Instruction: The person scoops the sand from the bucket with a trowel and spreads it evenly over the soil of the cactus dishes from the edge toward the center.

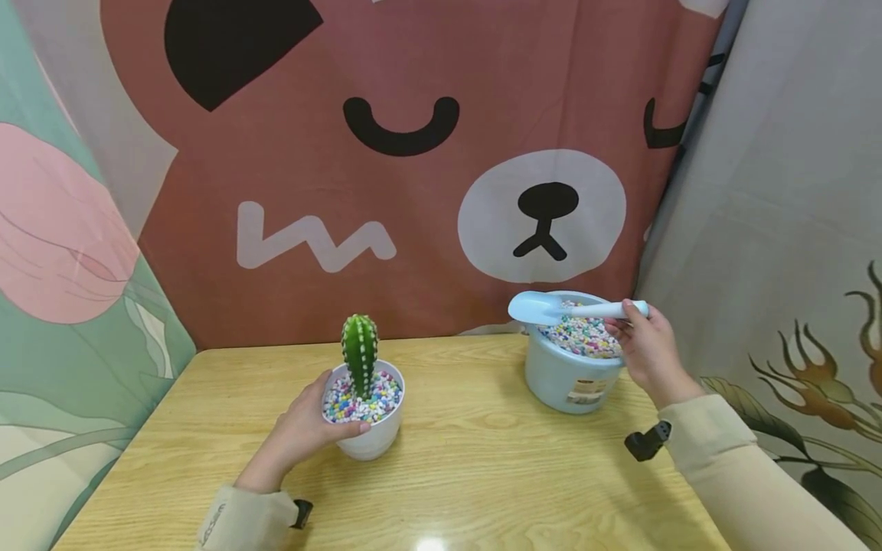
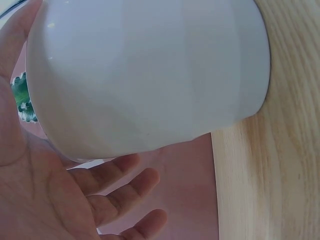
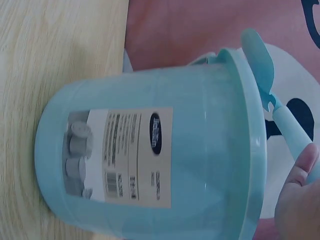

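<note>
A white pot filled with colourful pebbles stands on the table with a green cactus upright in it. My left hand holds the pot's rim from the left, thumb along the near side. In the left wrist view the pot's smooth wall fills most of the frame. To the right, my right hand grips the handle of a light-blue scoop. The scoop lies level over a light-blue bucket of similar pebbles, its blade towards the left.
The wooden table ends at a curtain printed with a bear. Patterned curtains hang on both sides. A paper label is on the bucket's wall. Dark wrist-camera mounts sit at the cuffs.
</note>
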